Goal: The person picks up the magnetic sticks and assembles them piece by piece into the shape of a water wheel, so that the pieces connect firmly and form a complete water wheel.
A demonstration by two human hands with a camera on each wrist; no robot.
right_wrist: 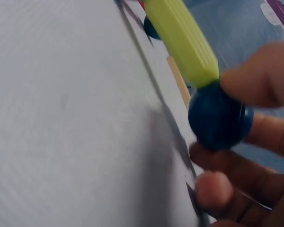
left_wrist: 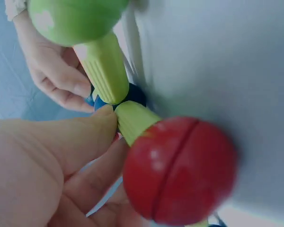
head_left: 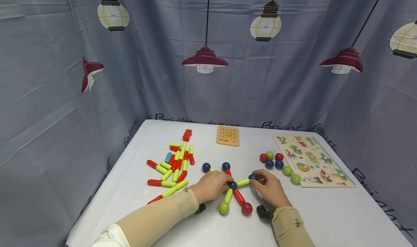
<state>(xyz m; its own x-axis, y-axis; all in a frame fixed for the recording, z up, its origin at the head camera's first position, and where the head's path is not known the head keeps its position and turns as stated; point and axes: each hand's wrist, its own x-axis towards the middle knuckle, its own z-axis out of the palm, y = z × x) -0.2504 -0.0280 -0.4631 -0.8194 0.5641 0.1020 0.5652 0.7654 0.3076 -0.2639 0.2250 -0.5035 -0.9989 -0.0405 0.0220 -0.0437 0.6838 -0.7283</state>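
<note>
A star-shaped build of magnetic sticks and balls lies mid-table, around a blue centre ball (head_left: 232,185). My left hand (head_left: 211,186) pinches that centre ball between thumb and fingers, as the left wrist view shows. At the end of a yellow-green stick (right_wrist: 182,40), my right hand (head_left: 268,188) grips another blue ball (right_wrist: 220,116) with thumb and fingertips. Other arms end in a green ball (head_left: 223,208), a red ball (head_left: 247,208) and a blue ball (head_left: 226,166). Close to the left wrist camera is a further red ball (left_wrist: 180,170), hidden in the head view.
To the left lie several loose red and yellow-green sticks (head_left: 168,191), a blue stick (head_left: 168,157) and a red block (head_left: 187,135). A wooden number puzzle (head_left: 228,136) sits at the back. Loose balls (head_left: 279,164) and a picture puzzle board (head_left: 314,160) are on the right.
</note>
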